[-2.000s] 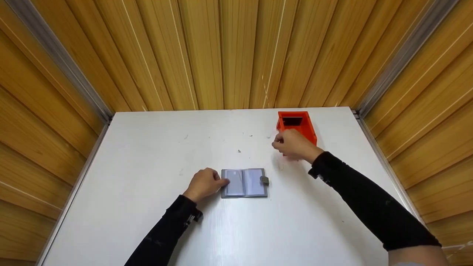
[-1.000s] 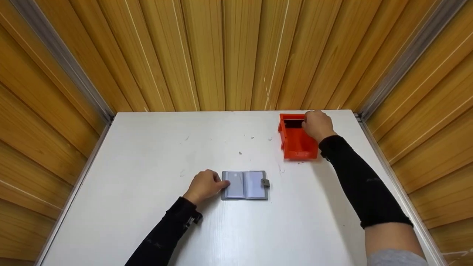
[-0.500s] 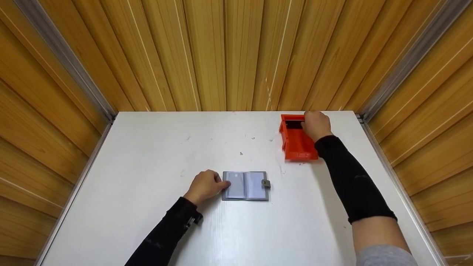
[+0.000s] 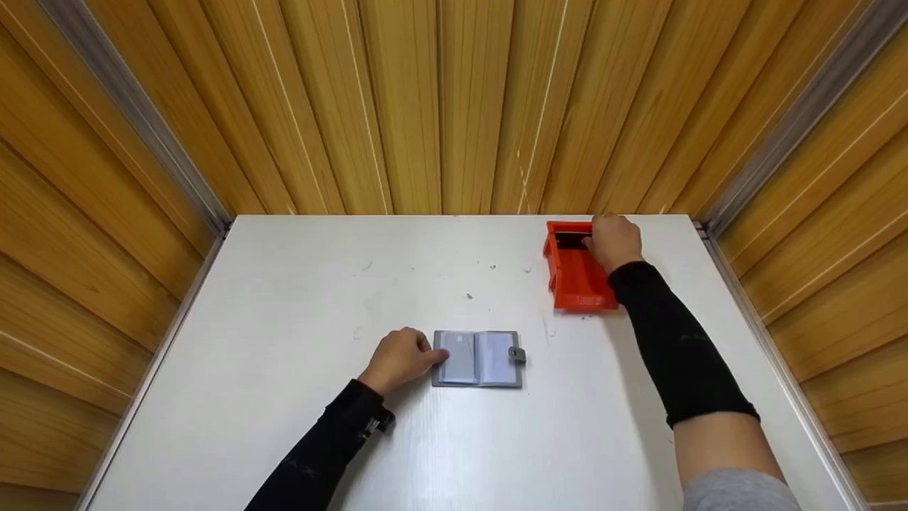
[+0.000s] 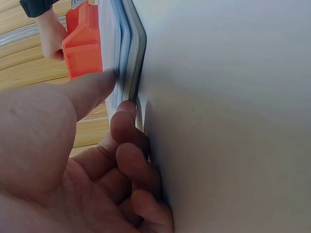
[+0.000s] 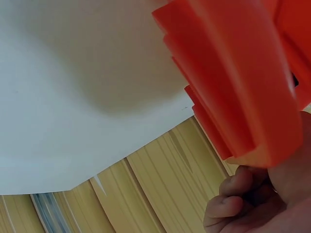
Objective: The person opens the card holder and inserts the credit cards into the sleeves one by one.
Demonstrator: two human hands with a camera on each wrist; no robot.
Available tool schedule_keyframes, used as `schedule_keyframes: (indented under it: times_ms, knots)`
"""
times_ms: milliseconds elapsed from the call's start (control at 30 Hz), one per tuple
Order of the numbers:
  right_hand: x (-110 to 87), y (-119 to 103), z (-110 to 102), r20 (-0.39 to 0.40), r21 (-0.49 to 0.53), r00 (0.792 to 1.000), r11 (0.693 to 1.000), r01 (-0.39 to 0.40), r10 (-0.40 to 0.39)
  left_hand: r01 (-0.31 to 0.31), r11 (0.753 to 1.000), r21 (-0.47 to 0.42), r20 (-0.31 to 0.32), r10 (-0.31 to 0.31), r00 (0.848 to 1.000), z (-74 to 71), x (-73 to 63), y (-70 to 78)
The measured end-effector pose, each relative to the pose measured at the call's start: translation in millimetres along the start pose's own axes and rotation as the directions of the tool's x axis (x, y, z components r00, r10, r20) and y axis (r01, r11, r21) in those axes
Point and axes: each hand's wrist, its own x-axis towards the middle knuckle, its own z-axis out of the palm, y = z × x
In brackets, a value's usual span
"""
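A small grey card holder (image 4: 496, 359) lies open on the white table, showing clear sleeves and a snap tab on its right edge. My left hand (image 4: 399, 358) pinches its left edge; in the left wrist view the thumb (image 5: 97, 87) presses on the sleeves while curled fingers (image 5: 138, 167) sit at the cover's underside. At the back right, my right hand (image 4: 616, 243) grips the rear right corner of a red plastic bin (image 4: 582, 284). Its thumb reaches inside and its curled fingers (image 6: 231, 196) show beyond the wall. Something black (image 4: 569, 240) shows at the bin's back end.
The white table (image 4: 298, 319) carries a few small dark marks (image 4: 469, 296) between the card holder and the bin. Wood-look panels (image 4: 425, 106) rise behind the table and along both sides, with grey metal posts (image 4: 142, 113) at the corners.
My right hand has moved from in front of the red bin to its rear right corner and stayed there. The left hand stays on the card holder; the head view shifts slightly.
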Motion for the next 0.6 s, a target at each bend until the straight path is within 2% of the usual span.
schedule_keyframes:
  times_ms: [267,600]
  knots:
    - [-3.8,-3.8,-5.3,-0.004,0.046,0.999,0.998,-0.05,0.05,0.02,1.0,0.014,-0.002,-0.02,1.0,-1.3,0.1,3.4]
    - [-0.3,-0.5,2.2,-0.003,0.046,0.999,0.998,-0.048,0.049,0.032,0.999,0.02,0.014,-0.032,0.999,-1.2,-1.0,2.7]
